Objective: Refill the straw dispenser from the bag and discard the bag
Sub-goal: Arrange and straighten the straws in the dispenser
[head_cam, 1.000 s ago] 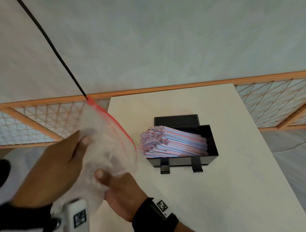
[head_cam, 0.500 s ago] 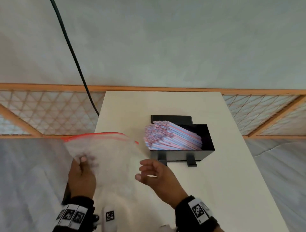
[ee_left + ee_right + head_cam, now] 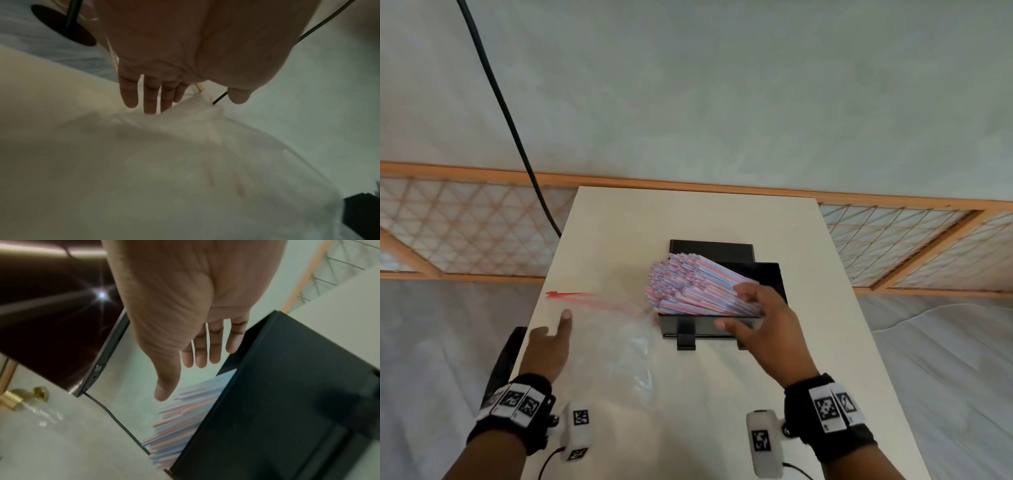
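The black straw dispenser [image 3: 770,279] stands mid-table, its lid back, heaped with pink-and-blue straws [image 3: 688,287] that fan out past its left side. My right hand [image 3: 743,308] is open over the right front of the heap, fingers spread on the straws and thumb by the front wall. The right wrist view shows the same hand [image 3: 180,379] with straight fingers beside the dispenser [image 3: 277,402] and the straws [image 3: 185,410]. The clear bag [image 3: 613,342] with a red zip strip lies limp left of the dispenser. My left hand [image 3: 554,323] is open at the bag's left edge, fingertips [image 3: 150,110] touching the bag [image 3: 185,162].
The cream table [image 3: 722,428] is narrow, with its edges close on both sides. A black cable [image 3: 510,113] hangs down to the table's back left corner. A dark stand base [image 3: 506,356] sits on the floor by the left edge. A wooden lattice rail [image 3: 465,233] runs behind.
Both hands have let go of the bag, which has dropped flat onto the table. The right hand has moved right and forward onto the straws in the dispenser.
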`<state>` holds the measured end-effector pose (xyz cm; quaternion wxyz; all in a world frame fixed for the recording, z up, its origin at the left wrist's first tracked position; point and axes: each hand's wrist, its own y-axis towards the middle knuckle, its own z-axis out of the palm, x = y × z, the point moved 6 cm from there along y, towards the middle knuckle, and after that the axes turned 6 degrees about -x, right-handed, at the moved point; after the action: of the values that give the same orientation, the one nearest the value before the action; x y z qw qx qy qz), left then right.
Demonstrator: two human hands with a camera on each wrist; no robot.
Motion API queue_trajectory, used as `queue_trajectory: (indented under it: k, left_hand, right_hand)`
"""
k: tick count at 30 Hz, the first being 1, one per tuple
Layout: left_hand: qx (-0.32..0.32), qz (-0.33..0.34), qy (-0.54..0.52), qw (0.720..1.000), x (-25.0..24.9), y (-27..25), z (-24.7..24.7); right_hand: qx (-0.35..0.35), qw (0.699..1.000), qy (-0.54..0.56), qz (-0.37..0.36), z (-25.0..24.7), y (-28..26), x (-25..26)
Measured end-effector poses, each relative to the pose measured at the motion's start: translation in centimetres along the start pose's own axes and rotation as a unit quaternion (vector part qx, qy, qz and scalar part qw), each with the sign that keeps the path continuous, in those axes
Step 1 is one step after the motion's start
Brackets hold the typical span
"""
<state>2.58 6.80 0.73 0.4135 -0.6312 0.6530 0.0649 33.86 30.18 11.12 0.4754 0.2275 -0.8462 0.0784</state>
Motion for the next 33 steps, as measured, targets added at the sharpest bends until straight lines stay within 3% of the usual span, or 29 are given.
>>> queue_trajectory:
  k: [2, 6, 10, 15, 21, 33]
  left_hand:
    - [-0.040, 0.022, -0.003, 0.999, -1.1, -1.0, -1.0]
    - [-0.128, 0.185, -0.033, 0.974, -6.0, -4.8, -2.0]
    - [-0.040, 0.288, -0.137, 0.947, -12.8, -9.3, 1.3]
    - [0.056, 0.251, -0.131, 0.957, -17.0, -8.4, 6.4]
    - [0.130, 0.228, -0.177, 0.949, -17.3, -7.7, 8.8]
    - [0.159, 0.307, -0.206, 0.916, -18.0, -9.0, 9.2]
  right_hand:
    - [0.022, 0.998, -0.042, -0.038, -0.2, 1.6, 0.0]
    - [0.092, 0.984, -0.120, -0.093, 0.1, 4.1, 0.1]
    - [0.165, 0.961, -0.175, -0.139, 1.6, 5.7, 0.0]
    - [0.224, 0.949, -0.160, -0.152, 2.5, 7.1, 0.6]
    - [0.239, 0.941, -0.166, -0.173, 3.5, 7.9, -0.1]
    - [0.277, 0.947, -0.082, -0.143, 4.6, 8.1, -0.3]
